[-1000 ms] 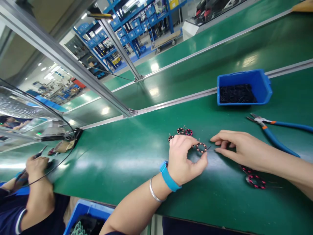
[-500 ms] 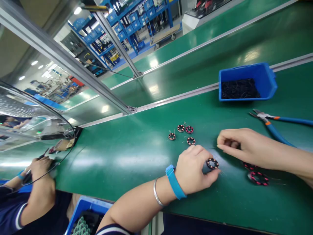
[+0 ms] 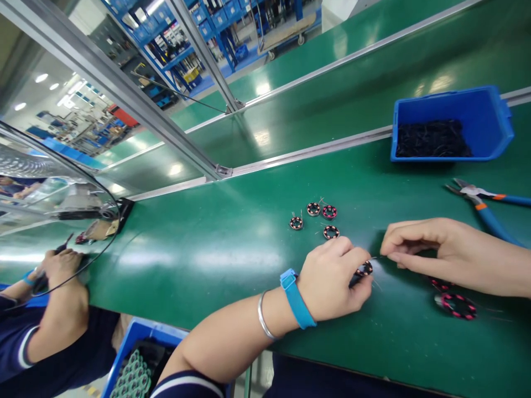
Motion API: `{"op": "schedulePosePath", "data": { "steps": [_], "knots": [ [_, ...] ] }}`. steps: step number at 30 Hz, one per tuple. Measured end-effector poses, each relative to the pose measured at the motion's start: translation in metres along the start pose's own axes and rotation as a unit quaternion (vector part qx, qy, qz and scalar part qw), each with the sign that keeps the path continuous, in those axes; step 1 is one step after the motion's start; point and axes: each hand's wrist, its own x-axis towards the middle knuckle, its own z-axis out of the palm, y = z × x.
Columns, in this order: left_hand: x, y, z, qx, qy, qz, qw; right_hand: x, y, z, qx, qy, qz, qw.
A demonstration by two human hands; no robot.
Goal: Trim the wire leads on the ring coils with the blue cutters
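Over the green surface [image 3: 207, 249], the left hand [image 3: 334, 279] pinches the wound ring [image 3: 369, 270] by its rim, fingers partly covering it. The right hand [image 3: 431, 251], at the left one's three o'clock, has thumb and fingertips pressed together, apparently on the thin wire [image 3: 376, 257] leaving the ring toward two o'clock. Best to steady the ring firmly and guide the wire gently, avoiding kinks.

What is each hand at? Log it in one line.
left hand: holds ring | right hand: pinches wire at the ring | beyond right hand: pliers, bin
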Motion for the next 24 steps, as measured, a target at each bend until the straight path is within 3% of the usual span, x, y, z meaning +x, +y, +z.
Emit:
{"op": "schedulePosePath", "data": {
  "steps": [5, 16, 24],
  "knots": [
    [0.001, 0.001, -0.002, 0.013, -0.010, -0.003, 1.000, -0.004, -0.002, 0.006, 0.004, 0.017, 0.020, 1.000],
    [0.001, 0.002, -0.003, 0.014, -0.011, -0.002, 1.000, -0.005, 0.009, 0.010, -0.005, 0.032, -0.014, 0.999],
    [0.002, 0.002, -0.003, 0.008, -0.015, -0.010, 1.000, 0.003, -0.011, 0.014, -0.030, 0.017, -0.033, 0.999]
  ]
}}
